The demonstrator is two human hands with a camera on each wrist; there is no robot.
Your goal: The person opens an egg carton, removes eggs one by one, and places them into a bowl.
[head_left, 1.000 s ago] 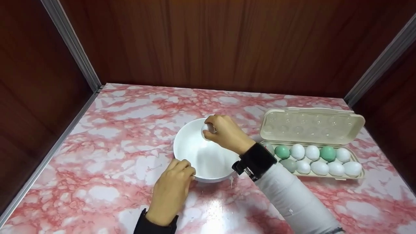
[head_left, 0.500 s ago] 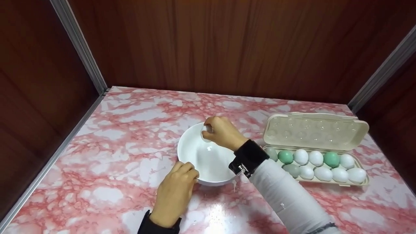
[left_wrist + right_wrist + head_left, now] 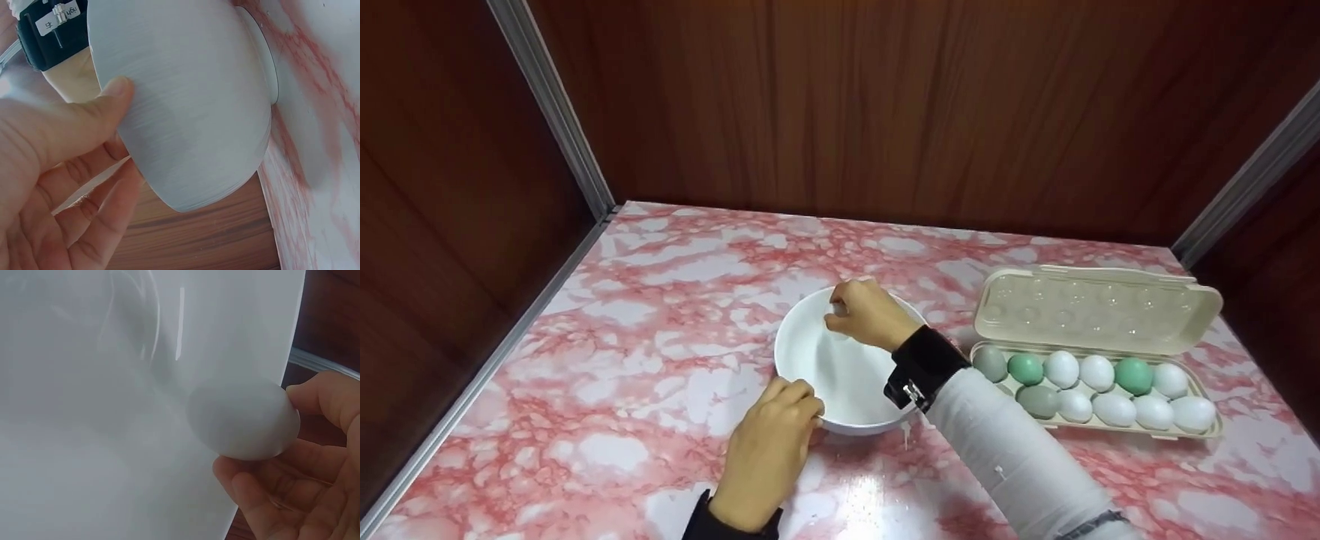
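A white bowl (image 3: 840, 382) stands on the table, its near-left rim pinched by my left hand (image 3: 772, 442). In the left wrist view the thumb (image 3: 115, 93) lies on the bowl's outer wall, with the other fingers at the inner side of the rim. My right hand (image 3: 874, 315) holds a white egg (image 3: 244, 419) between thumb and fingertips, over the far part of the bowl. The egg looks whole on the side that shows; in the head view the fingers hide most of it. Glossy curved lines show on the bowl's inner surface in the right wrist view.
To the right an open egg carton (image 3: 1192, 439) holds several white, green and greyish eggs, its lid (image 3: 1099, 311) tipped back. A whitish drip mark (image 3: 906, 435) lies near the bowl's front. Wooden panels (image 3: 840, 112) enclose the back and sides.
The head view has shifted slightly, so everything sits lower and farther right. Relative to the bowl, my right hand with the egg has moved a little left. The left hand keeps its hold.
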